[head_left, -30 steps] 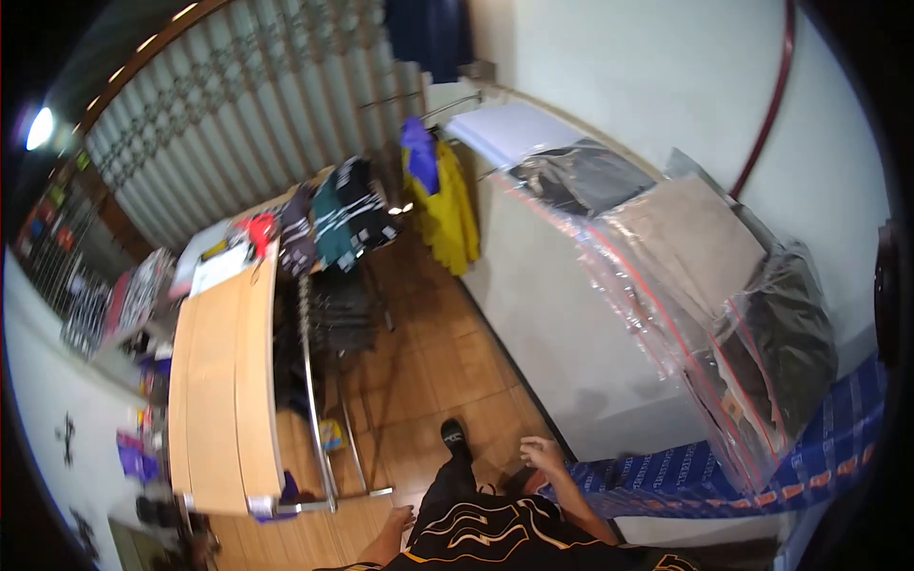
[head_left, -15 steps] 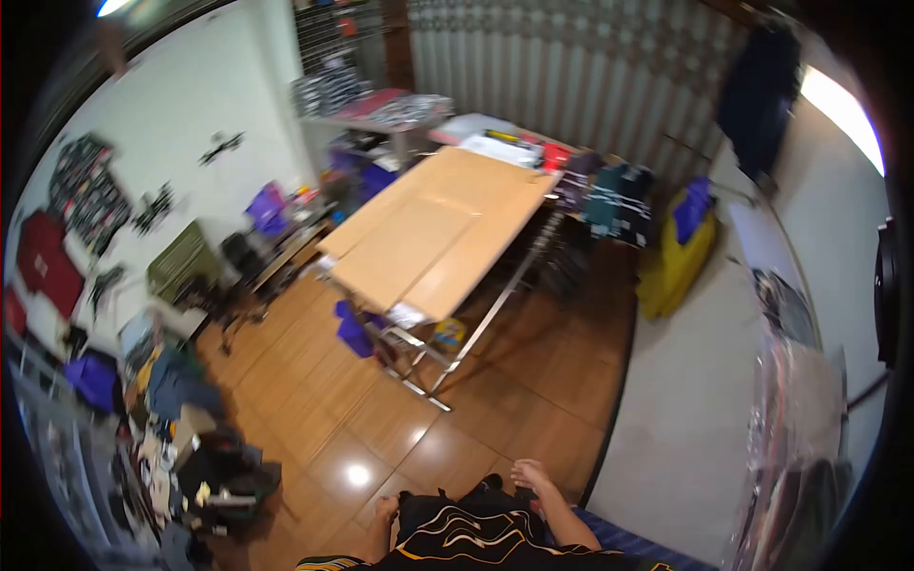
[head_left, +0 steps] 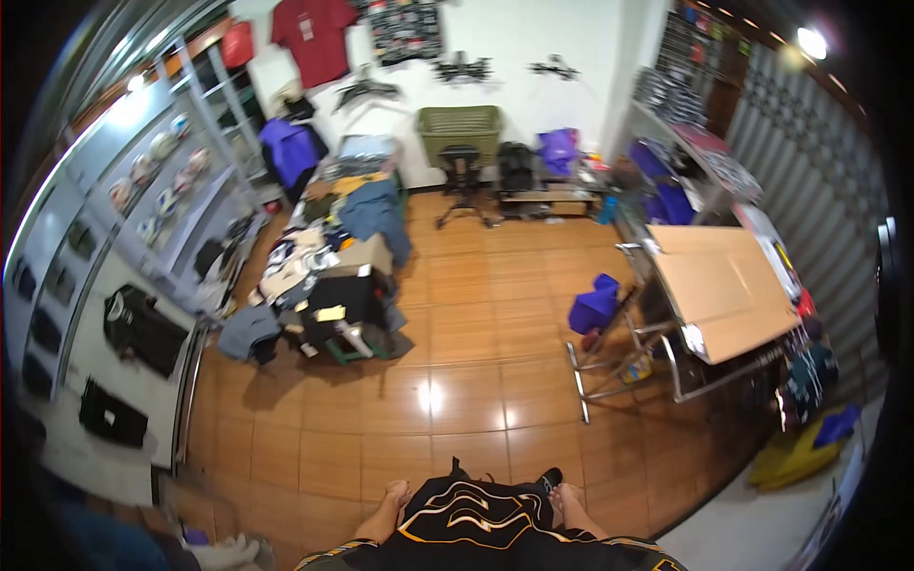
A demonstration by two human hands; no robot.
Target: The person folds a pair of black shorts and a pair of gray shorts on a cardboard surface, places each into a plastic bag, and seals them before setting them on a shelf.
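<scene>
My left hand (head_left: 398, 492) hangs at the left side of my black shirt (head_left: 471, 509), its fingers curled in and nothing visible in them. On the other side, my right hand (head_left: 567, 497) is beside the shirt's hem, fingers loosely curled, with nothing showing in it. Both hands are low in the view, above the tiled floor, and touch no furniture. A dark shoe (head_left: 549, 479) shows just beside my right hand.
Ahead on the left stands a heap of clothes (head_left: 376, 214) on a low stand. To the right is a metal-framed table with a cardboard top (head_left: 724, 285) and a purple bag (head_left: 594, 305) beside it. An office chair (head_left: 461, 176) is by the far wall. Glossy brown tiles (head_left: 466, 333) lie between.
My view has swung left, so the table now sits at the right and the clothes heap nearer the middle. My right hand has drawn in and its spread fingers have curled.
</scene>
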